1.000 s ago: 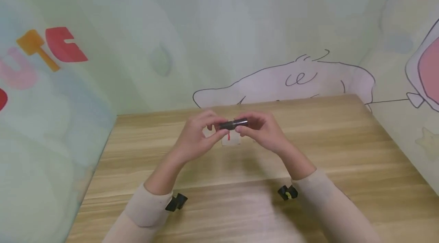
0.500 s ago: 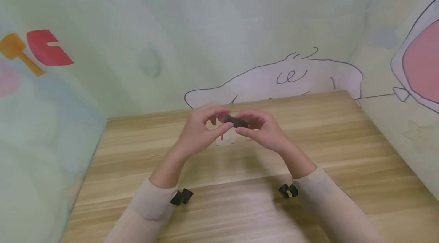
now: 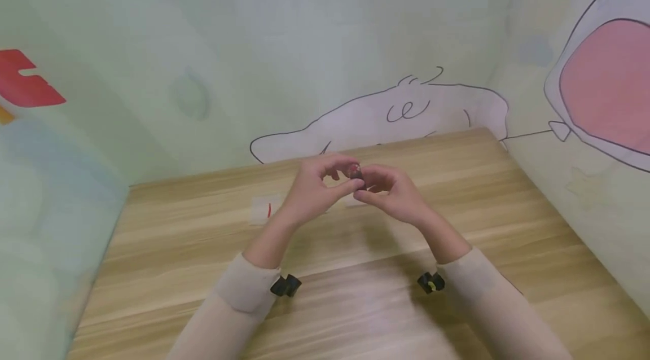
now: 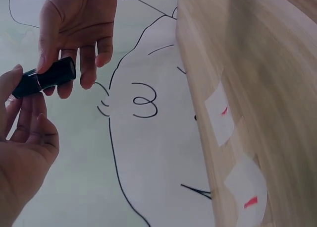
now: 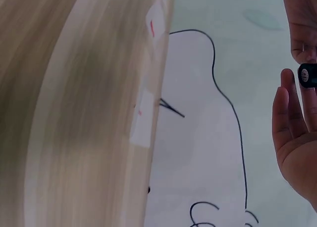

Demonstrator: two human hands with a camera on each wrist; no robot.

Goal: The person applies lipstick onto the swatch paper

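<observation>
A short black lipstick tube (image 3: 358,175) is held in the air between both hands, over the far part of the table. My left hand (image 3: 317,191) pinches one end of it between thumb and fingers. My right hand (image 3: 393,196) grips the other end, its thumb on the tube's side. In the left wrist view a thin seam shows around the lipstick tube (image 4: 47,78). A round label marks the end of the lipstick tube (image 5: 305,76) in the right wrist view. White paper (image 3: 260,210) with a red stroke lies left of the hands.
A second white paper (image 4: 220,115) with a small red mark lies on the wooden table (image 3: 203,270), partly hidden behind the hands in the head view. A wall covering (image 3: 228,38) with cartoon drawings stands right behind the table's far edge.
The head view has turned right, so the table and papers slide left in it. The lipstick tube has swung from sideways to end-on, and the hands are closer together.
</observation>
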